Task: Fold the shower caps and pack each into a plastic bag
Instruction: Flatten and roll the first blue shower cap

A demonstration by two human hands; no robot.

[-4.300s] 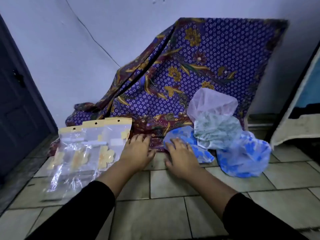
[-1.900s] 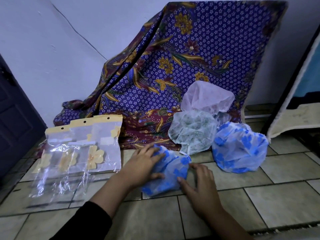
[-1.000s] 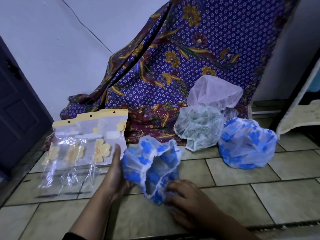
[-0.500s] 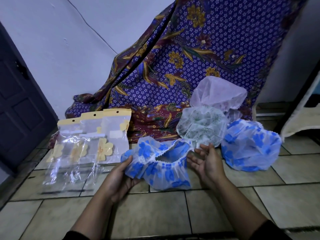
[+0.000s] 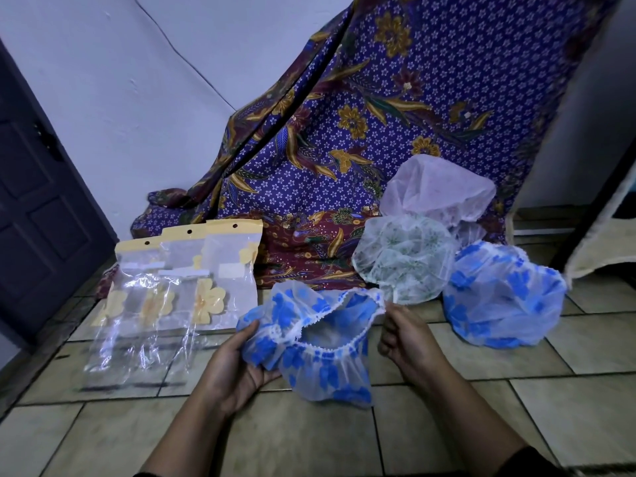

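Head view, cap: I held the blue-flowered shower cap (image 5: 320, 342) just above the floor tiles (image 5: 447, 425), its elastic mouth gaping toward me, unfolded.
Head view, left hand: my left hand (image 5: 237, 366) gripped the cap's left side, thumb on top.
Head view, right hand: my right hand (image 5: 406, 342) pinched the frilled rim.
Head view, bags: the plastic bags (image 5: 192, 280) lay fanned to my left, near the cap but apart.
Risk, slip: I judged the slick film could snap from my pinch as the elastic contracted.
Risk, fold: trapped air could puff the bundle, making it too bulky for a bag.
Risk, bags: a careless left-arm sweep could scatter the overlapped bags.
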